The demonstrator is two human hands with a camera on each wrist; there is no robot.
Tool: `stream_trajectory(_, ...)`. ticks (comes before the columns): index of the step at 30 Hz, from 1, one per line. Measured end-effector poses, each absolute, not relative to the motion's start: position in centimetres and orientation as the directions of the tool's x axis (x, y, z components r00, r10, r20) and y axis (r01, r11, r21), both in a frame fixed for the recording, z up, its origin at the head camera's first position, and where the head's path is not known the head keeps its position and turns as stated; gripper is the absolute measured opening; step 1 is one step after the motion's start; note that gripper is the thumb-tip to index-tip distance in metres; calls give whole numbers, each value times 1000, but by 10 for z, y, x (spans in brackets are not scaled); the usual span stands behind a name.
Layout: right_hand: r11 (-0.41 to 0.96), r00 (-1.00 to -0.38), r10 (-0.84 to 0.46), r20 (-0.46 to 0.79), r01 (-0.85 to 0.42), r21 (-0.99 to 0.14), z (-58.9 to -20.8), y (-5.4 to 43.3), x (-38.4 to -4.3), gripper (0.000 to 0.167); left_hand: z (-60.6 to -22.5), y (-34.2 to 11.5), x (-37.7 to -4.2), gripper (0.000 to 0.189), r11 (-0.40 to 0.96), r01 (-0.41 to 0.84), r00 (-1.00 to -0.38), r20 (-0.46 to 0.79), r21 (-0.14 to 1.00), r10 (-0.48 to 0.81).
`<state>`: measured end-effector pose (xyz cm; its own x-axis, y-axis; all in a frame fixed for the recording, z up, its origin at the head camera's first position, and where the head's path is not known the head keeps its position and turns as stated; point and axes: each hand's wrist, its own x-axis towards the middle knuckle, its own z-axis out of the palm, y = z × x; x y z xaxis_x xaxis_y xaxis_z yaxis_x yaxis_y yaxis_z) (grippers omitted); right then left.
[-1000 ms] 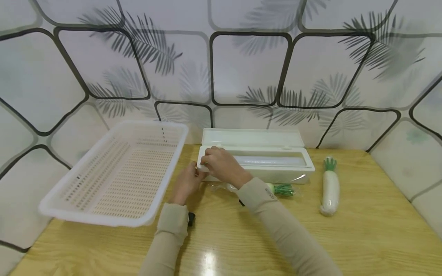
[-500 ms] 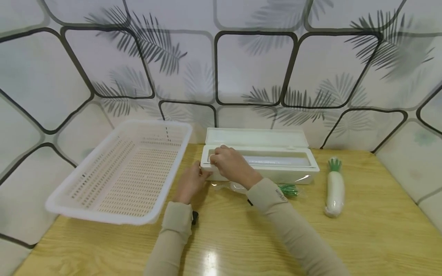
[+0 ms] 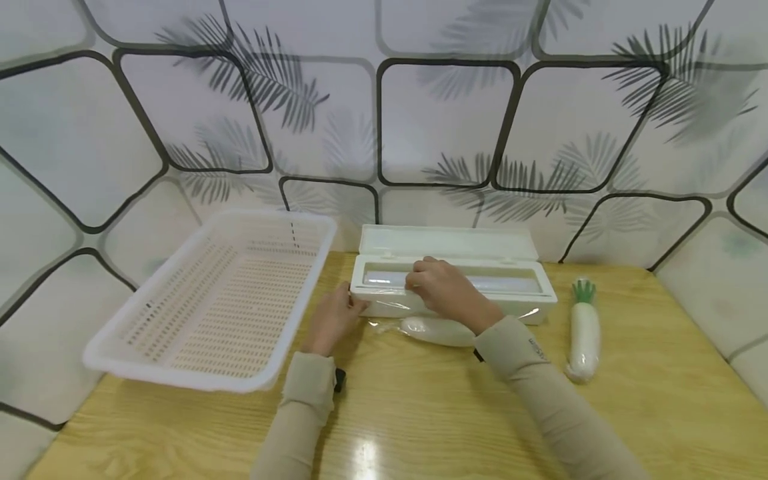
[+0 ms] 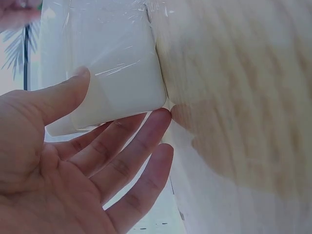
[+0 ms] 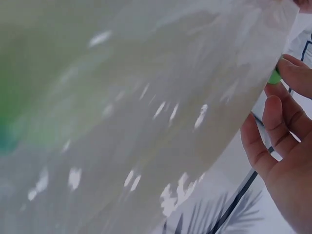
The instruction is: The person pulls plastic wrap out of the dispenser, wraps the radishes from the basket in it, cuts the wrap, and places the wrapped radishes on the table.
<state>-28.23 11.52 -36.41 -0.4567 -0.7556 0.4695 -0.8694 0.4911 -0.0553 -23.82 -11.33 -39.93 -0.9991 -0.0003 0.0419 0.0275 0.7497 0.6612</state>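
Note:
A white cling film dispenser (image 3: 384,307) stands with its lid (image 3: 450,241) raised, and a film roll (image 3: 387,277) lies inside. My left hand (image 3: 333,321) holds the box's left end; in the left wrist view its thumb lies on the film-covered face, its fingers against the end. At mid-box, my right hand (image 3: 447,292) pinches a small green slide cutter (image 5: 275,76) on the rim. A sheet of clear film (image 5: 146,122) hangs over the box's front and fills much of the right wrist view. Before the box lies a white radish (image 3: 438,331), its leafy end hidden by my right arm.
A white perforated basket (image 3: 300,293) takes up the table's left side. On the right lies another white radish (image 3: 585,340) with a green top, wrapped in clear plastic. Patterned walls stand close behind and on both sides of the wooden table (image 3: 432,420).
My right hand has slid rightward along the box from its left end to about the middle, uncovering the roll's left part. My left hand stays at the box's end. The view has shifted slightly.

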Motion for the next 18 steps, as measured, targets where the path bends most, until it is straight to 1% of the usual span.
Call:
stream_trajectory(4,521,-501,-746,440,-849,-84,-364,143,-279,15,-400,-110,-239,29,747,24,-999,38,664,-2)
stream_trajectory(7,540,-522,-741,422,-837,-87,-362,158,-275,15,-399,-112,-238,30,752,22,-999,36,659,-2)
stream_trajectory(13,553,-523,-750,405,-832,-51,-361,176,-273,18,-398,-111,-237,33,748,28,-999,33,663,9)
stream_trajectory(18,571,-534,-743,403,-820,-34,-357,196,-272,19,-397,-111,-237,32,744,26,-999,40,668,-1)
